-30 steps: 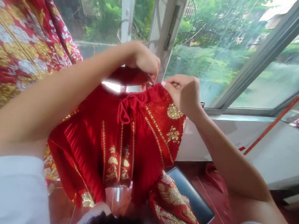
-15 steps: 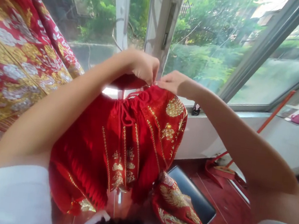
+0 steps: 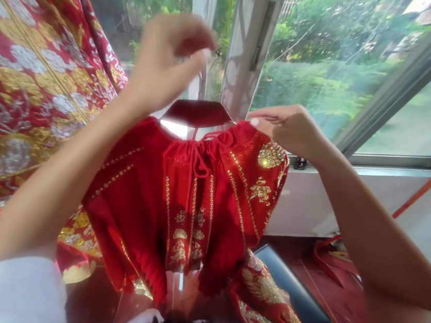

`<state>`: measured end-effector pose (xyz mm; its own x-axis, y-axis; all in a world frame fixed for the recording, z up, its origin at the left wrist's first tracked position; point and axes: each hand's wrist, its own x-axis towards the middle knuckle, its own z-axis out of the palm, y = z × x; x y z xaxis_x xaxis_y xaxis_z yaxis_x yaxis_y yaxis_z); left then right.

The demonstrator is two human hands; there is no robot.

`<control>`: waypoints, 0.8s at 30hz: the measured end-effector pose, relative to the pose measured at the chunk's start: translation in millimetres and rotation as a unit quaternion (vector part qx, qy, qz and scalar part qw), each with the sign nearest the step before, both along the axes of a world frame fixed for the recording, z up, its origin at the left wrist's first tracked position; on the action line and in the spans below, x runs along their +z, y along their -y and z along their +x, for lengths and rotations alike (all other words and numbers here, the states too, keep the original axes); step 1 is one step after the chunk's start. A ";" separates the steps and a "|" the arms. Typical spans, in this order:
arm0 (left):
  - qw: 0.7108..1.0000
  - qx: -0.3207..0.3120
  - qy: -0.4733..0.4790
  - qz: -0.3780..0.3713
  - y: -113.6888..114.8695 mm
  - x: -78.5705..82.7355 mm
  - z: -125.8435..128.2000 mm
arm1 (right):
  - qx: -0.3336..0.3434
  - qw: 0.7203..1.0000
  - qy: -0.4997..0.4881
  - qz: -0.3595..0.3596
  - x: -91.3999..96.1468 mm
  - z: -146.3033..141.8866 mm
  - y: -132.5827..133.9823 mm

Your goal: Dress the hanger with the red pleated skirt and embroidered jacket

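A red garment (image 3: pixel 230 199) with gold embroidery, bead lines and a tied drawstring hangs upright in front of me. My right hand (image 3: pixel 291 131) pinches its upper edge at the right shoulder, thumb and fingers together on the cloth. Raised above the garment's left side, my left hand (image 3: pixel 163 57) is somewhat blurred, with curved fingers apart from the thumb and nothing seen in them. A dark red curved piece (image 3: pixel 199 113) shows in the neck opening; whether it is a hanger or the collar's back, I cannot tell.
A patterned red and gold cloth (image 3: pixel 33 84) hangs at the left. Behind stand windows with a metal frame (image 3: pixel 253 36). On the tiled floor lie a dark flat panel (image 3: pixel 293 295) and a gold-embroidered red cloth (image 3: pixel 272 308). An orange pole (image 3: pixel 430 191) leans at the right.
My left hand has let go of the garment's upper edge and moved up and left. My right hand stays on the cloth, slightly farther right. The view has shifted left.
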<state>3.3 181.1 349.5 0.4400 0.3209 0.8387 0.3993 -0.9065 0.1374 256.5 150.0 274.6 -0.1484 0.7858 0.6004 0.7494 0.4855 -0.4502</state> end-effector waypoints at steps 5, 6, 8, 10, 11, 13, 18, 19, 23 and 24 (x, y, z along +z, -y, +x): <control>0.953 0.197 -0.185 -0.141 10.6 -40.1 -86.3 | -0.043 0.995 0.055 0.073 -32.2 -9.2 17.4; 0.952 0.184 -0.191 -0.155 11.5 -49.4 -91.9 | -0.046 0.993 0.032 0.104 -40.0 -10.4 15.7; 0.966 0.153 -0.149 -0.143 10.6 -62.3 -94.7 | -0.039 0.987 -0.019 0.152 -52.2 -11.0 9.3; 0.976 0.127 -0.088 -0.155 4.9 -65.5 -92.9 | -0.032 0.983 -0.051 0.171 -57.6 -9.2 2.8; 0.975 0.108 -0.058 -0.188 0.0 -64.0 -92.2 | -0.032 0.984 -0.057 0.168 -57.6 -7.5 0.6; 0.954 0.077 -0.031 -0.290 -12.0 -57.6 -92.2 | -0.041 0.986 -0.060 0.152 -53.6 -3.1 -0.7; 0.921 0.151 -0.130 -0.336 -25.9 -49.6 -89.4 | -0.035 0.994 -0.022 0.104 -39.0 9.1 11.1; 0.930 0.185 -0.137 -0.287 -22.8 -51.9 -87.8 | -0.030 0.995 -0.018 0.095 -38.0 11.0 13.6; 0.945 0.298 -0.115 -0.073 -5.7 -67.7 -87.2 | -0.056 0.991 -0.003 0.120 -40.7 14.8 16.6; 0.946 0.298 -0.112 -0.060 -3.6 -71.0 -88.9 | -0.057 0.989 0.012 0.137 -42.8 13.9 16.7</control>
<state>-85.6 184.7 278.5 0.3134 0.6551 0.6875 0.8655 -0.4950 0.0771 270.4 133.3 231.8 -0.0860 0.6073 0.7898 0.8154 0.4985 -0.2945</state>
